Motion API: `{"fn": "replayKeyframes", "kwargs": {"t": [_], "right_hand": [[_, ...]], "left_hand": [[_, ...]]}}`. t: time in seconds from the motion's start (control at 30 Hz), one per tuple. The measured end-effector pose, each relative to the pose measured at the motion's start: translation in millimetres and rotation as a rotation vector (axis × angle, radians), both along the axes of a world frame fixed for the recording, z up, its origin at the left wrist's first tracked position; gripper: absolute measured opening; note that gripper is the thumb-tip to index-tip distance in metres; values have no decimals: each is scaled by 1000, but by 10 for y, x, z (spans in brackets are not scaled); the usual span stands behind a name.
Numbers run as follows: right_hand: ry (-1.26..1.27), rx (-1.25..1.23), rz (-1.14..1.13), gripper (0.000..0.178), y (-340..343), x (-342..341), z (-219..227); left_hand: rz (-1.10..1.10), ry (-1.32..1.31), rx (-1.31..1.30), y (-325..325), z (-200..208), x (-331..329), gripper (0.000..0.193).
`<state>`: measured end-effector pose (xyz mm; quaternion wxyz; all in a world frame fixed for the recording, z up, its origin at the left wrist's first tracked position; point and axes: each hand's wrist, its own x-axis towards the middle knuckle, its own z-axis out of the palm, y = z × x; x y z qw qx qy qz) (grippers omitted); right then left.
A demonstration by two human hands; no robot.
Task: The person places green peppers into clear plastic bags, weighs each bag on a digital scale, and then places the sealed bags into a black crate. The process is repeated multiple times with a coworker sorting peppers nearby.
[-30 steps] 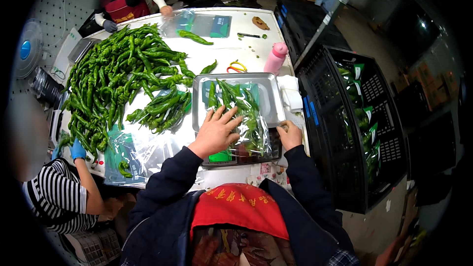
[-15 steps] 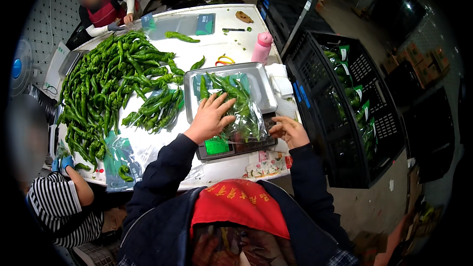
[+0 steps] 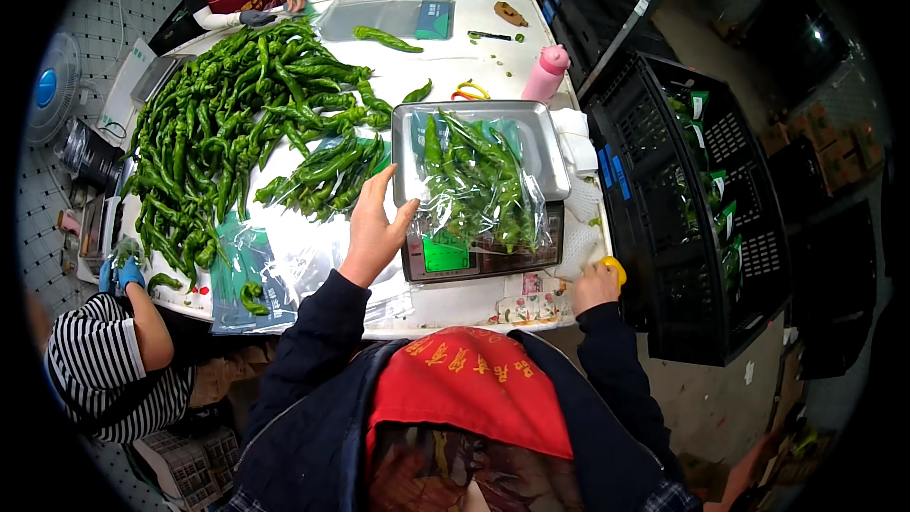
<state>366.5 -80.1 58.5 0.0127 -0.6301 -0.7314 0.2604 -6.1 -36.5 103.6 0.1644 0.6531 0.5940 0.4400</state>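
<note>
A clear bag of long green peppers (image 3: 479,180) lies on the steel pan (image 3: 559,156) of a digital scale (image 3: 483,264), whose display glows green. Beside the pan's left edge is my left hand (image 3: 372,235), thumb and fingers spread, holding nothing. At the table's right edge my right hand (image 3: 595,288) is closed round a small yellow rounded object (image 3: 617,271); its kind is mostly hidden by the fingers. Left of the scale lies another partly bagged bunch of green peppers (image 3: 327,175), close to a large heap of loose peppers (image 3: 213,123).
A black crate (image 3: 664,256) holding bagged peppers stands right of the table. A pink bottle (image 3: 546,74) and white cloth (image 3: 574,140) sit behind the scale. Two co-workers are at the left, one wearing blue gloves (image 3: 121,275). Empty bags (image 3: 248,275) lie front left.
My left hand has come off the bag to the pan's left side. My right hand has moved right, toward the table edge, and now grips the yellow object. The whole view has shifted.
</note>
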Motion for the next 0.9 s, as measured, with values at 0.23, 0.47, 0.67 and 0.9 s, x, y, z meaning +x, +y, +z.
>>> {"fn": "replayKeyframes", "kwargs": {"t": [0.23,0.47,0.67,0.9], "right_hand": [[923,143,-382,57,970,-461,-148],[508,85,-192,88,1775,-777,-266],[1146,-424,-201,74,1732,-983,-165],[1431,-188,-202,63,1341,-1035,485]], "left_hand": [[-135,249,34,379,219,600,59],[-86,210,-204,426,-153,669,75],[-154,-344,-184,573,-687,257,77],[-260,-648,-125,230,53,502,66]]}}
